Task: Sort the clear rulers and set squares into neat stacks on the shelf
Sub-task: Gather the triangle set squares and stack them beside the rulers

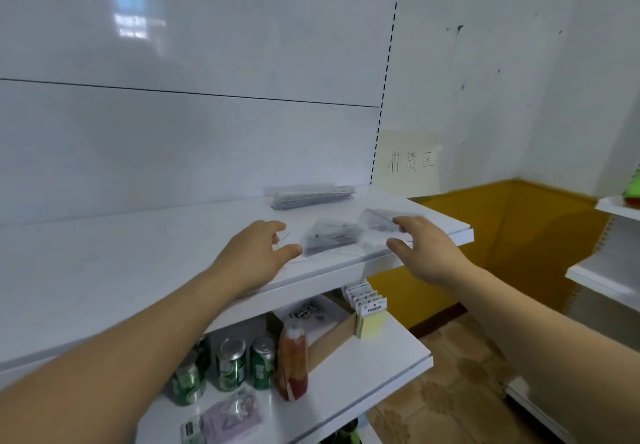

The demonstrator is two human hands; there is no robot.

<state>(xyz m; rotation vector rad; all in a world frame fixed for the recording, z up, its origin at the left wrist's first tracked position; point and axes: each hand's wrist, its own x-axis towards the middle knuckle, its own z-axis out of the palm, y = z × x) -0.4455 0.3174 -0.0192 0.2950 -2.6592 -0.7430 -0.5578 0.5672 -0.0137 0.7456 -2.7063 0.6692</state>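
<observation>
The left hand [256, 253] lies low over the white flat shelf [138, 253], fingers loosely spread and holding nothing. Its thumb tip is just beside the left corner of a loose pile of clear plastic triangular set squares [332, 236]. The right hand [426, 249] mirrors it from the other side, fingers apart and empty as far as the blur allows. Its fingertips reach a second pile of clear set squares [377, 220] near the shelf's right front corner, though whether they touch it I cannot tell. The two hands bracket the triangles, which looks like readiness to square them up or push them together. Both piles sit close to the front edge, their pieces fanned and misaligned, with grey printed scales showing through the transparent plastic. Behind them, against the shelf's back edge, a stack of long clear plastic rulers [310, 194] already lies fairly even, parallel to the back panel.
</observation>
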